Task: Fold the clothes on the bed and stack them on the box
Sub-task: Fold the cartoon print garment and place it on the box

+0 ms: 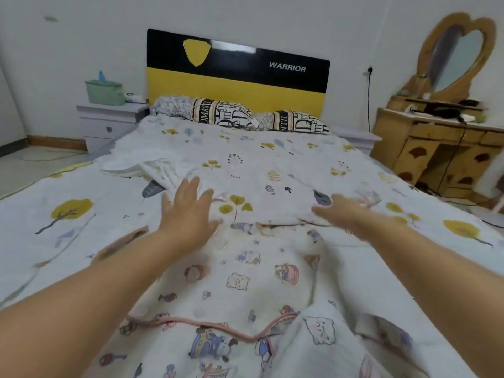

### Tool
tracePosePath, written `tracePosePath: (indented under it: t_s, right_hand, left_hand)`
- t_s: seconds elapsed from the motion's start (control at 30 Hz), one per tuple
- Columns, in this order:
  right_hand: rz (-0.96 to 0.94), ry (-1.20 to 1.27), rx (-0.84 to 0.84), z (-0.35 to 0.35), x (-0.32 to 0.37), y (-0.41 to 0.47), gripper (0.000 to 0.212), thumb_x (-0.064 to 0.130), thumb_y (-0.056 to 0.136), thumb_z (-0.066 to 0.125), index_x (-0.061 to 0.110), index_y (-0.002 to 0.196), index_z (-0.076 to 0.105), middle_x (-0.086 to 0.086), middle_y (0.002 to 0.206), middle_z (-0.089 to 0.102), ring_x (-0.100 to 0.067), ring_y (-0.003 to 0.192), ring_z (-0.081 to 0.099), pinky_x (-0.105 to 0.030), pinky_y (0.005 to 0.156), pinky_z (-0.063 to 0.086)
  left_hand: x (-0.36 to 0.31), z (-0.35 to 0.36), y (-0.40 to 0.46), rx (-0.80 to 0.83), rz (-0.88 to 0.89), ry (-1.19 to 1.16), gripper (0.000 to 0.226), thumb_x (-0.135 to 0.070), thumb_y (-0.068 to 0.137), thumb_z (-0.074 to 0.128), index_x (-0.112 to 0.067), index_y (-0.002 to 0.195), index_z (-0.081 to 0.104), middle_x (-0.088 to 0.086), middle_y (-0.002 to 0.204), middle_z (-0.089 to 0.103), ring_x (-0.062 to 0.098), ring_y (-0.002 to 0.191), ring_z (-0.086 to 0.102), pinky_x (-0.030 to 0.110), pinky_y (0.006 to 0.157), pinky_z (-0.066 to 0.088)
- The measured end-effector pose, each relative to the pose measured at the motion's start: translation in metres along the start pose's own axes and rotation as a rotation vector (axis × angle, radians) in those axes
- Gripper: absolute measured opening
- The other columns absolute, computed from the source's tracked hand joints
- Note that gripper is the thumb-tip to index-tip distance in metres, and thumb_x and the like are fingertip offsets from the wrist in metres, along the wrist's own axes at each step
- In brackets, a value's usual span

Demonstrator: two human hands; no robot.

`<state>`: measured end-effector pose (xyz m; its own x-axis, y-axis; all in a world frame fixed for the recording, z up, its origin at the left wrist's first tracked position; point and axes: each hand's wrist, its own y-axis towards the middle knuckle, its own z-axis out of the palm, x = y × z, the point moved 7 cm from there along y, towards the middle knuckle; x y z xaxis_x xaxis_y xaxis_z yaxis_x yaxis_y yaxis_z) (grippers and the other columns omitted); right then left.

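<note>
Nearest to the camera lay a white garment [245, 296] with small cartoon animals and pink trim, spread on the bed [54, 241] between the two bare forearms. Its far edge reached about the line of the hands.

The left hand [188, 211] was held flat, palm down, with the fingers straight and spread. It was at the far left corner of the garment, and the fingertips were at the near end of a crumpled white cloth [163, 173]. I could not tell if the palm pressed the fabric or was just above it. The right hand [346, 210] was also open, the fingers straight and pointing forward and a little to the right, at the far right corner of the garment. It was blurred, so contact with the fabric was not clear. Neither hand pinched anything.

The crumpled white cloth stretched from the left fingertips toward the left side of the bed. The bed cover was white with yellow trees and grey leaves. At the head of the bed were two pillows [223, 113] with letter print, against a black and yellow headboard [237, 77] with the word WARRIOR. Left of the bed stood a white nightstand [109, 124] with a green container [105, 92] on it. At the right stood a wooden dresser [436, 148] with a heart-shaped mirror [455, 58].
</note>
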<state>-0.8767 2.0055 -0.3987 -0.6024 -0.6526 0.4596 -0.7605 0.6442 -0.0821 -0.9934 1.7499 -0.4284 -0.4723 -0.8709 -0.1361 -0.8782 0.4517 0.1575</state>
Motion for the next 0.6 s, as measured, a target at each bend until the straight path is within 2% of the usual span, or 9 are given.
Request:
tracePosePath:
  t_s: [0.13,0.23,0.3,0.37,0.43,0.5,0.53,0.57,0.6]
  right_hand:
    - [0.157,-0.145,0.252,0.063,-0.053,-0.037,0.064,0.049,0.093,0.048,-0.002,0.132,0.046,-0.017,0.132,0.053,-0.031,0.119,0.053,-0.031,0.089,0.043]
    - [0.185,-0.172,0.279,0.082,-0.078,-0.048,0.049,0.040,0.090,0.056,0.001,0.119,0.054,-0.012,0.120,0.059,-0.025,0.096,0.054,-0.023,0.072,0.041]
    - [0.198,-0.050,0.223,0.078,-0.086,-0.043,0.026,0.023,0.088,0.060,0.001,0.101,0.056,-0.009,0.099,0.058,-0.024,0.084,0.048,-0.023,0.057,0.036]
    - [0.231,0.210,0.128,0.062,-0.092,-0.037,0.015,0.012,0.086,0.061,0.000,0.084,0.053,-0.012,0.079,0.053,-0.025,0.073,0.049,-0.024,0.055,0.035]
    - [0.195,0.298,-0.027,0.031,-0.095,-0.031,0.023,0.012,0.086,0.063,0.001,0.071,0.050,-0.014,0.074,0.052,-0.028,0.071,0.052,-0.028,0.058,0.034]
    - [0.125,0.153,-0.219,-0.005,-0.096,-0.031,0.028,0.019,0.086,0.065,0.006,0.068,0.048,-0.017,0.083,0.056,-0.034,0.084,0.055,-0.031,0.062,0.031]
    - [0.128,0.059,-0.280,-0.019,-0.100,-0.032,0.026,0.022,0.086,0.066,0.005,0.073,0.051,-0.018,0.088,0.058,-0.034,0.087,0.054,-0.031,0.063,0.032]
    - [0.153,-0.035,-0.284,-0.025,-0.108,-0.031,0.025,0.025,0.085,0.066,0.005,0.080,0.052,-0.018,0.091,0.058,-0.032,0.086,0.053,-0.032,0.063,0.033]
    - [0.220,-0.156,-0.204,-0.022,-0.119,-0.029,0.028,0.029,0.084,0.067,0.005,0.086,0.052,-0.016,0.093,0.057,-0.029,0.085,0.051,-0.031,0.063,0.036]
  left_hand:
    - [0.067,0.036,-0.032,0.107,-0.260,0.126,0.049,-0.037,0.099,0.030,-0.018,0.144,0.022,0.014,0.155,0.007,0.032,0.144,0.001,0.057,0.114,0.007]
    - [0.121,0.044,-0.053,0.165,-0.441,0.208,0.055,-0.044,0.098,0.030,-0.017,0.144,0.017,0.017,0.148,0.025,0.035,0.139,0.018,0.056,0.111,0.015]
    - [0.144,0.047,-0.056,0.177,-0.450,0.128,0.055,-0.045,0.096,0.038,-0.016,0.140,0.024,0.015,0.130,0.047,0.032,0.123,0.043,0.046,0.102,0.035]
    - [0.147,0.037,-0.049,0.062,-0.349,-0.021,0.038,-0.031,0.095,0.047,-0.010,0.125,0.041,0.014,0.104,0.058,0.032,0.100,0.055,0.034,0.078,0.042]
    - [0.150,0.012,-0.044,-0.111,-0.348,-0.127,0.028,-0.023,0.094,0.051,-0.007,0.117,0.049,0.019,0.104,0.061,0.034,0.098,0.056,0.035,0.072,0.040]
    - [0.156,-0.011,-0.043,-0.256,-0.428,-0.205,0.026,-0.019,0.095,0.049,-0.004,0.116,0.053,0.023,0.113,0.059,0.038,0.103,0.055,0.039,0.078,0.042]
    - [0.159,-0.014,-0.042,-0.250,-0.475,-0.198,0.026,-0.016,0.095,0.048,-0.003,0.117,0.055,0.023,0.117,0.058,0.039,0.106,0.054,0.040,0.082,0.042]
    - [0.159,-0.010,-0.041,-0.142,-0.502,-0.138,0.027,-0.013,0.095,0.047,-0.001,0.117,0.055,0.022,0.120,0.057,0.038,0.110,0.054,0.040,0.085,0.043]
    - [0.157,-0.001,-0.040,0.033,-0.506,-0.038,0.027,-0.012,0.093,0.047,-0.001,0.116,0.057,0.019,0.123,0.057,0.035,0.113,0.054,0.037,0.088,0.044]
